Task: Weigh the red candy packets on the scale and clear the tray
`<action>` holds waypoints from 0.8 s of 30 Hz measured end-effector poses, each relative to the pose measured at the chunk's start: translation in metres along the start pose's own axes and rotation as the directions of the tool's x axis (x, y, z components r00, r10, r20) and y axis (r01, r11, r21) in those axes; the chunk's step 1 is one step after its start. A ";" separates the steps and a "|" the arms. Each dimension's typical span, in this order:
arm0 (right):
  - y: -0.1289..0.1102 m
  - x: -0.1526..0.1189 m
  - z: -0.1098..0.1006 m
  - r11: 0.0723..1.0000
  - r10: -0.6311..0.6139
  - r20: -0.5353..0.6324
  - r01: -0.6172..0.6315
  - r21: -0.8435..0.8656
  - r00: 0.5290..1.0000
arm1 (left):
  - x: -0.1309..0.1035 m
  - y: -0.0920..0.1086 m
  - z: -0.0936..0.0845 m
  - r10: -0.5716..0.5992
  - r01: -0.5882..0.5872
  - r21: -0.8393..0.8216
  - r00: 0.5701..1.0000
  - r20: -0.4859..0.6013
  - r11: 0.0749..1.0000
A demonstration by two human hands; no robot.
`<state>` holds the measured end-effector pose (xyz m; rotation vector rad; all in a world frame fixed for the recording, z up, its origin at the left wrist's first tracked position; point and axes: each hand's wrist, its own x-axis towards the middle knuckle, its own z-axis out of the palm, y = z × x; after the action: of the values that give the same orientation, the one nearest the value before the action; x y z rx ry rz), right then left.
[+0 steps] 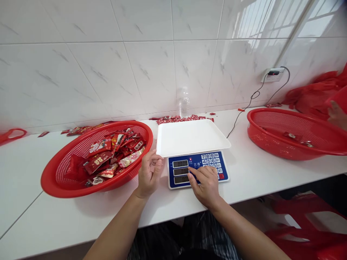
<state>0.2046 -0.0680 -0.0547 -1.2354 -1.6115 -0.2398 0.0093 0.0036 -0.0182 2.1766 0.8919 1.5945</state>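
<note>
A digital weighing scale with a blue keypad panel [171, 182] and a white tray [192, 136] on top stands in front of me. Its displays are lit with digits that appear to be zeros. Over the panel, my right hand [207, 184] holds nothing, its index finger reaching toward the displays and its thumb apart. My left hand [149, 173] is at the tray's near left corner, fingers loosely bent and nothing in them; whether they touch the edge I cannot tell. Left of it sits a red plastic basket [63, 191] with many small red snack packets [99, 162].
A second red basket [273, 150], holding a few packets, stands at the right, with another person's hand [337, 115] beside it. Behind the scale are loose packets [177, 119] and a clear bottle [184, 103]. A cable [238, 115] runs to a wall socket [272, 75].
</note>
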 end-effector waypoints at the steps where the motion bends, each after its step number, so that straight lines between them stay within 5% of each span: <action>1: -0.001 0.000 -0.001 1.000 -0.009 0.000 0.009 0.018 1.000 | -0.001 0.002 0.001 0.018 -0.019 0.030 1.000 0.023 0.999; 7: -0.006 -0.004 -0.007 0.973 -0.150 0.034 0.141 0.180 0.988 | 0.020 0.038 -0.021 0.166 -0.237 0.284 0.953 0.253 0.929; 9: -0.006 -0.005 -0.009 0.960 -0.179 0.042 0.165 0.225 0.983 | 0.042 0.045 -0.043 0.091 -0.203 0.404 0.956 0.279 0.892; 11: -0.006 -0.006 -0.011 0.948 -0.200 0.054 0.180 0.262 0.978 | 0.065 0.040 -0.068 -0.124 -0.077 0.551 0.940 0.319 0.831; 12: -0.005 -0.007 -0.011 0.942 -0.210 0.059 0.186 0.279 0.976 | 0.075 0.032 -0.081 -0.262 -0.007 0.620 0.902 0.342 0.784; 14: -0.005 -0.008 -0.012 0.932 -0.225 0.072 0.193 0.308 0.972 | 0.090 0.011 -0.102 -0.536 0.086 0.735 0.742 0.404 0.673; 16: -0.005 -0.009 -0.011 0.925 -0.235 0.082 0.196 0.327 0.969 | 0.097 -0.012 -0.116 -0.672 0.065 0.799 0.585 0.455 0.597; 17: -0.005 -0.010 -0.011 0.922 -0.237 0.086 0.197 0.333 0.968 | 0.098 -0.023 -0.120 -0.701 0.039 0.818 0.540 0.466 0.574; 20: -0.004 -0.011 -0.011 0.919 -0.237 0.091 0.193 0.345 0.967 | 0.100 -0.046 -0.118 -0.732 -0.027 0.845 0.485 0.478 0.534; 24: -0.004 -0.012 -0.010 0.919 -0.237 0.097 0.190 0.347 0.967 | 0.101 -0.063 -0.094 -0.759 -0.030 0.861 0.457 0.463 0.508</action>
<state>0.2069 -0.0836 -0.0579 -0.8291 -1.8215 -0.0123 -0.0784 0.1051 0.0535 2.4164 1.7703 -0.3287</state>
